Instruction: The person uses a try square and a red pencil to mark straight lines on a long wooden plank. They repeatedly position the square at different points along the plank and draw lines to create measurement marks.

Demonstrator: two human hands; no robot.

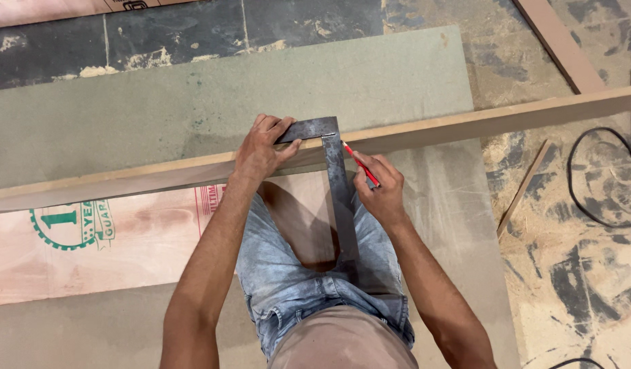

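My left hand (pixel 262 147) presses the short arm of a dark metal try square (pixel 334 171) down on a long pale wooden strip (pixel 479 121) that runs across the view from lower left to upper right. The square's long blade hangs down over the strip's near edge, toward my legs in light blue jeans. My right hand (pixel 380 186) holds a red pencil (pixel 360 164) with its tip at the strip, right beside the blade's right edge.
A grey-green board (pixel 192 96) lies behind the strip, and a reddish plywood sheet (pixel 90 246) with a green stamp lies below it. Loose wooden strips (pixel 558 44) and a black cable (pixel 589 178) lie on the dusty, sawdust-strewn floor at right.
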